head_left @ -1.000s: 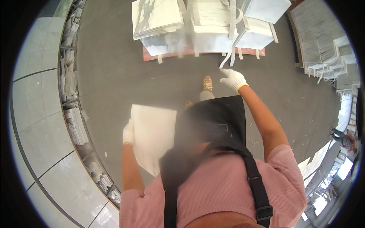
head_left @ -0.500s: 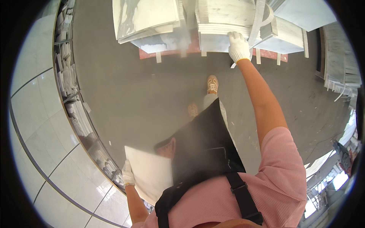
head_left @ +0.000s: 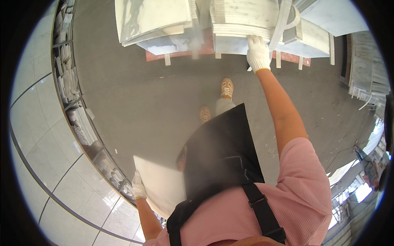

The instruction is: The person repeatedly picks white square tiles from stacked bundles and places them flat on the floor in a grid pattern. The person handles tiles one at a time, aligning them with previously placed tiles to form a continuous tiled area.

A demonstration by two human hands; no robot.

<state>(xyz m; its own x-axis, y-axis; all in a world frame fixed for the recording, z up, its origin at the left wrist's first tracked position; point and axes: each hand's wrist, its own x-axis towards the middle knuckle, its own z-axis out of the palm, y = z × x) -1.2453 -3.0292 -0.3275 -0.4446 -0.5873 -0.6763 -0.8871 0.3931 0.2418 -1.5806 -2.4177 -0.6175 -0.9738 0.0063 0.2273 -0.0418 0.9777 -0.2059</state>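
Both my hands wear white knitted gloves. My left hand (head_left: pixel 138 185), low on the left, is closed on the outer edge of a pale flat slab (head_left: pixel 162 182). Its fingers lie along the slab's edge, and my dark apron (head_left: pixel 223 151) covers the slab's right side. At the far side, my right hand (head_left: pixel 258 53) reaches out to the front edge of a stack of pale slabs (head_left: pixel 238 30). Those fingers are bent and closed against that edge. A small dark and white end pokes out beside the palm; the glove hides what it belongs to.
Another stack of marbled slabs (head_left: pixel 154 20) stands at the far left, on a red base (head_left: pixel 180 54). A pale upright bar (head_left: pixel 281 24) rises beside my right hand. Racks of thin pieces (head_left: pixel 67 78) line the left side, next to glossy tiles (head_left: pixel 37 135). More stacked slabs (head_left: pixel 369 61) stand right.
The view has shifted slightly, and my feet and apron sit a little differently in it. The right hand stays at the stack's edge. The left hand still holds the slab.
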